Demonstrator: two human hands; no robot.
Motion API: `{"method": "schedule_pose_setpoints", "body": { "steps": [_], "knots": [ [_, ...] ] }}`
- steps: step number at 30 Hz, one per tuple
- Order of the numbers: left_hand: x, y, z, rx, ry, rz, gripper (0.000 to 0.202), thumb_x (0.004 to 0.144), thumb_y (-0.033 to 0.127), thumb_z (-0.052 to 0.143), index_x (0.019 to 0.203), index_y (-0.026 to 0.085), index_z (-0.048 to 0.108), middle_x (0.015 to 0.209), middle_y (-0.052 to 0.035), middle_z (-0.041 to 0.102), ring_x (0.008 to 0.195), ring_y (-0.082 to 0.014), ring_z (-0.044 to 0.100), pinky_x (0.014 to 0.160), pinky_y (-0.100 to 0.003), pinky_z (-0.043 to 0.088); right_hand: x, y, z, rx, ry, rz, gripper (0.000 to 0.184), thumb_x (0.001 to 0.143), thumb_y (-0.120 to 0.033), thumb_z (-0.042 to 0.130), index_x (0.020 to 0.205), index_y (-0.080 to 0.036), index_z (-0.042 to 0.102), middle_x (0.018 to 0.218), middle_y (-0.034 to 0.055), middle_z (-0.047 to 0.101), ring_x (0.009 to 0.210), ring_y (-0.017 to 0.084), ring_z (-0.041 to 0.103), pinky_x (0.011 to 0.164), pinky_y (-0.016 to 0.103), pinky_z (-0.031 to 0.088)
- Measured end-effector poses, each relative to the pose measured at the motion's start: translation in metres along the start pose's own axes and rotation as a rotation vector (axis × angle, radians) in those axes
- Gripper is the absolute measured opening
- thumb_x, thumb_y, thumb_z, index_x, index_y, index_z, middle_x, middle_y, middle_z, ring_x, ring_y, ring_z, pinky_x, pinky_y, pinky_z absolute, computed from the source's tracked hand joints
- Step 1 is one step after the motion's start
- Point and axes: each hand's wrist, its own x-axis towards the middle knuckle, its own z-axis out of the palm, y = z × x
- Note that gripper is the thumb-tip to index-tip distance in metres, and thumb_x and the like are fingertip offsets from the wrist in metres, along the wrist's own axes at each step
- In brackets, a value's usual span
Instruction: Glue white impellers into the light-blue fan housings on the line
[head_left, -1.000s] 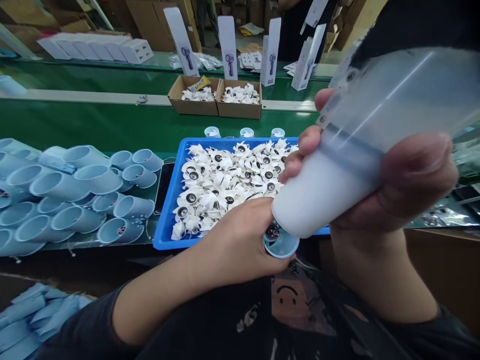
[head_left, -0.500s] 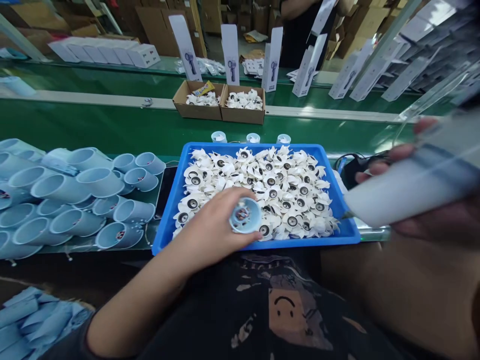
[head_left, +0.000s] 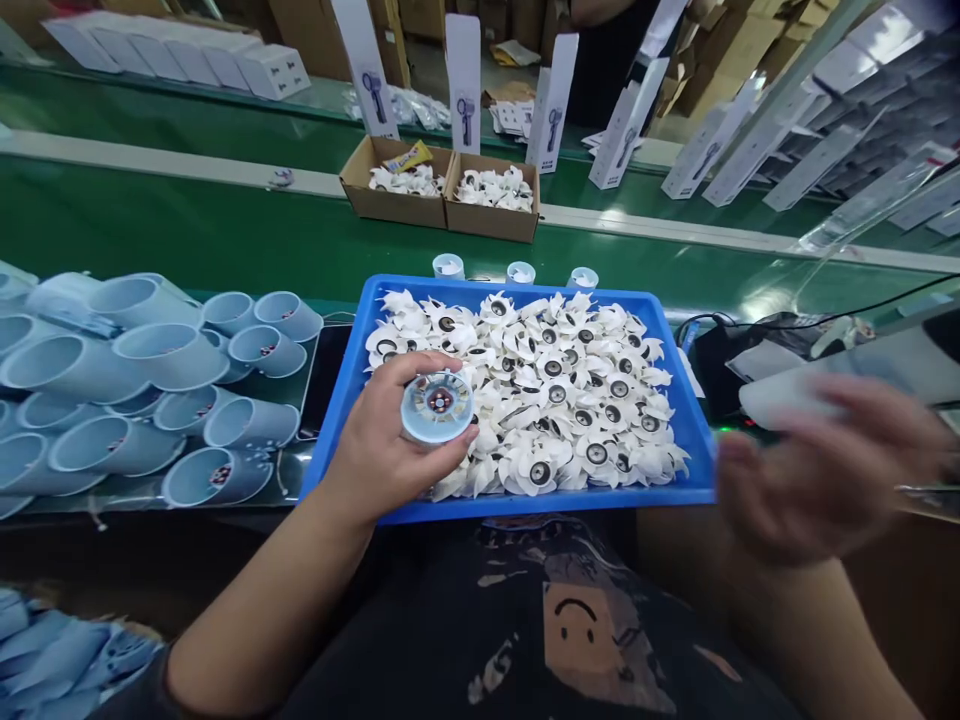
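My left hand (head_left: 390, 440) is closed round a small light blue round housing (head_left: 437, 405), its open face with a motor hub turned toward me, held over the near left corner of the blue tray (head_left: 352, 350). The tray is heaped with several white fan blades (head_left: 540, 390). My right hand (head_left: 817, 470) is blurred at the right, fingers spread and curled, just off a white bottle (head_left: 840, 375) that lies beyond them. Whether the fingers touch the bottle is unclear.
Several light blue cup-like housings (head_left: 150, 390) are piled at the left. Three small blue caps (head_left: 517, 272) stand behind the tray on the green conveyor belt (head_left: 187, 235). Two cardboard boxes (head_left: 442, 195) of white parts and upright white cartons (head_left: 551, 100) sit beyond. A black device with cables (head_left: 720, 350) lies right of the tray.
The bottle left the housing's face and swung away right; my right hand has loosened from it. My left hand carried the housing up and left over the tray.
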Motion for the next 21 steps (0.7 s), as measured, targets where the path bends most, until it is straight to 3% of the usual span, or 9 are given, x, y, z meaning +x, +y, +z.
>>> {"method": "schedule_pose_setpoints", "body": {
  "steps": [1,3,5,8,11,13,16,18,21],
  "knots": [
    [-0.001,-0.001,-0.001,0.022,0.004,-0.009,0.056,0.072,0.021,0.079,0.12,0.024,0.05,0.119,-0.0077,0.063,0.112,-0.0277,0.062,0.099,-0.046,0.05,0.005,-0.016,0.008,0.02,-0.057,-0.03,0.04,0.091,-0.012,0.06,0.126,-0.031,0.055,0.125,0.0047,0.058,0.111,0.03,0.056,0.103,0.055,0.035],
    [-0.002,-0.001,-0.004,0.071,-0.001,-0.016,0.056,0.073,0.022,0.079,0.12,0.023,0.05,0.119,-0.0072,0.063,0.113,-0.0276,0.062,0.099,-0.045,0.05,0.012,-0.045,0.025,0.157,-0.303,-0.073,0.028,0.092,-0.011,0.059,0.115,-0.026,0.061,0.118,0.0031,0.061,0.106,0.025,0.056,0.101,0.049,0.04],
    [-0.003,0.0,-0.005,0.106,-0.006,-0.016,0.055,0.073,0.024,0.079,0.12,0.023,0.05,0.119,-0.007,0.064,0.114,-0.0274,0.062,0.1,-0.044,0.05,0.014,-0.064,0.042,0.223,-0.579,-0.037,0.029,0.096,-0.017,0.055,0.123,-0.024,0.058,0.124,0.0044,0.059,0.112,0.025,0.052,0.102,0.048,0.042],
    [-0.005,0.002,-0.006,0.111,-0.013,-0.024,0.054,0.075,0.025,0.078,0.121,0.023,0.05,0.12,-0.0069,0.063,0.114,-0.0269,0.062,0.101,-0.044,0.05,0.01,-0.073,0.058,0.121,-0.764,0.083,0.034,0.096,-0.028,0.059,0.13,-0.025,0.057,0.146,0.0075,0.043,0.132,0.034,0.037,0.11,0.057,0.035],
    [-0.005,0.003,-0.007,0.083,-0.028,-0.034,0.055,0.075,0.024,0.077,0.123,0.023,0.049,0.122,-0.0073,0.062,0.116,-0.0271,0.061,0.103,-0.044,0.048,0.006,-0.064,0.063,0.122,-0.759,0.087,0.019,0.094,-0.029,0.062,0.113,-0.026,0.064,0.147,0.003,0.043,0.136,0.033,0.033,0.114,0.061,0.027],
    [-0.006,0.003,-0.008,0.073,-0.057,-0.049,0.055,0.076,0.023,0.076,0.124,0.023,0.049,0.123,-0.0076,0.061,0.118,-0.0273,0.059,0.104,-0.044,0.047,0.005,-0.054,0.062,0.127,-0.659,0.091,0.014,0.094,-0.027,0.063,0.107,-0.024,0.064,0.14,0.003,0.051,0.131,0.03,0.041,0.114,0.058,0.03],
    [-0.006,0.002,-0.01,0.081,-0.11,-0.075,0.054,0.078,0.025,0.074,0.125,0.023,0.048,0.124,-0.0078,0.061,0.118,-0.0278,0.059,0.104,-0.044,0.047,0.004,-0.042,0.058,0.077,-0.573,0.082,0.019,0.095,-0.021,0.059,0.114,-0.022,0.062,0.128,0.0051,0.06,0.121,0.027,0.05,0.107,0.052,0.039],
    [-0.006,0.002,-0.01,0.086,-0.138,-0.077,0.052,0.079,0.027,0.074,0.125,0.023,0.049,0.125,-0.0078,0.061,0.118,-0.0279,0.059,0.103,-0.044,0.047,0.005,-0.038,0.052,0.064,-0.654,0.019,0.026,0.097,-0.02,0.057,0.122,-0.023,0.061,0.127,0.0037,0.062,0.119,0.026,0.052,0.106,0.051,0.039],
    [-0.005,0.001,-0.01,0.102,-0.171,-0.067,0.05,0.081,0.029,0.073,0.125,0.023,0.05,0.124,-0.0074,0.062,0.116,-0.0277,0.06,0.103,-0.043,0.047,0.008,-0.038,0.038,0.066,-0.797,-0.07,0.03,0.098,-0.031,0.059,0.128,-0.027,0.058,0.131,0.0012,0.061,0.123,0.026,0.051,0.11,0.054,0.031]
  ]
}}
